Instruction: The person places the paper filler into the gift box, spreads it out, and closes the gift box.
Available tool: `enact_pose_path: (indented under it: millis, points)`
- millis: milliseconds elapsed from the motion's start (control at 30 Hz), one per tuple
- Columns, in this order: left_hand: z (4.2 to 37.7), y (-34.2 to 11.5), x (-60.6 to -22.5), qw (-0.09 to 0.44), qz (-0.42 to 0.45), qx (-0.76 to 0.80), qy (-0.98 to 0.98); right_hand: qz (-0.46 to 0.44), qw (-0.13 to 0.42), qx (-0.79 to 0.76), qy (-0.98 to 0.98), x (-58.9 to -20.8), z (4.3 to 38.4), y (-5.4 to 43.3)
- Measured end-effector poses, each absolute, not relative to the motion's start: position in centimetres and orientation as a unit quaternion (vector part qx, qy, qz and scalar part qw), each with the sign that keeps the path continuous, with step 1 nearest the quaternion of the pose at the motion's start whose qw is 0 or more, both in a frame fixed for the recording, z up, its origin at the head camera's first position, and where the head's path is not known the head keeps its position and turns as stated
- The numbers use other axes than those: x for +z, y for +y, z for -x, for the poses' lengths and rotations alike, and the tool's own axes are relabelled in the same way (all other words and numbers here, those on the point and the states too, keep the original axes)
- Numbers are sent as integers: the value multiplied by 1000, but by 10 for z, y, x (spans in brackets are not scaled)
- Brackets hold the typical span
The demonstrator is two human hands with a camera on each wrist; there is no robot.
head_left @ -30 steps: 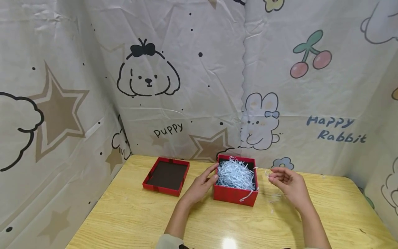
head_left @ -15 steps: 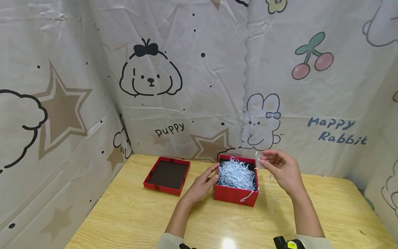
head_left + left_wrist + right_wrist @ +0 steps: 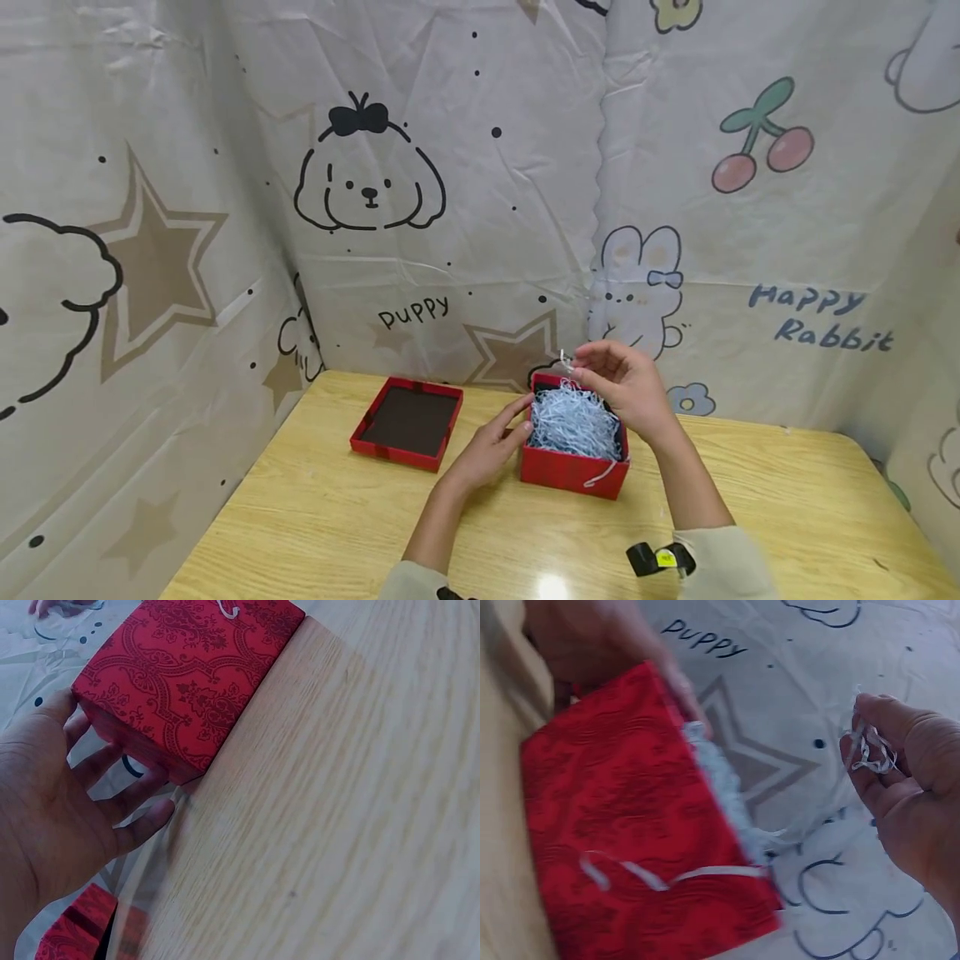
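Observation:
A red patterned box (image 3: 573,473) stands on the table, heaped with pale blue-white shredded paper (image 3: 576,423). One shred hangs down over its front wall. My left hand (image 3: 489,448) rests against the box's left side, fingers fairly straight along the wall, as the left wrist view (image 3: 67,802) also shows. Above the box's right rear part, my right hand (image 3: 626,387) pinches a few loose paper shreds (image 3: 874,754) between thumb and fingers. The right wrist view shows these as a small curled tangle, held apart from the box.
Left of the box lies its red lid (image 3: 408,422), dark inside facing up. Behind the wooden table (image 3: 300,517) hangs a printed cloth (image 3: 517,208). A tiny white scrap (image 3: 663,511) lies right of the box.
My right hand has moved up and left from beside the box, bringing the pinched shreds over it. My left hand has stayed at the box's left side.

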State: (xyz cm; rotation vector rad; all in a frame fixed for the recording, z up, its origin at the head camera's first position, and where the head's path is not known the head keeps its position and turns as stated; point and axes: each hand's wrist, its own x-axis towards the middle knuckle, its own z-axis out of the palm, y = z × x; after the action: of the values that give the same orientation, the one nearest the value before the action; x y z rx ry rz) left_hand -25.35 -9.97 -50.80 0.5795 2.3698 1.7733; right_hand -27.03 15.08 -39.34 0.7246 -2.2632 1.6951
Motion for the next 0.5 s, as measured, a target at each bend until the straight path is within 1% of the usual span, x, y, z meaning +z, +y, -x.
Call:
enact_pose_path:
  millis: [133,333,500]
  points:
    - [252,-99,-507,63,-192,589,782,-234,91,558,-791,-406,271,145]
    - [251,-100,-506,63,-184,586,786,-211,88,550,-803,-416,272,150]
    - [251,-99,-507,61,-184,587,786,-166,92,557,-808,-419,268,162]
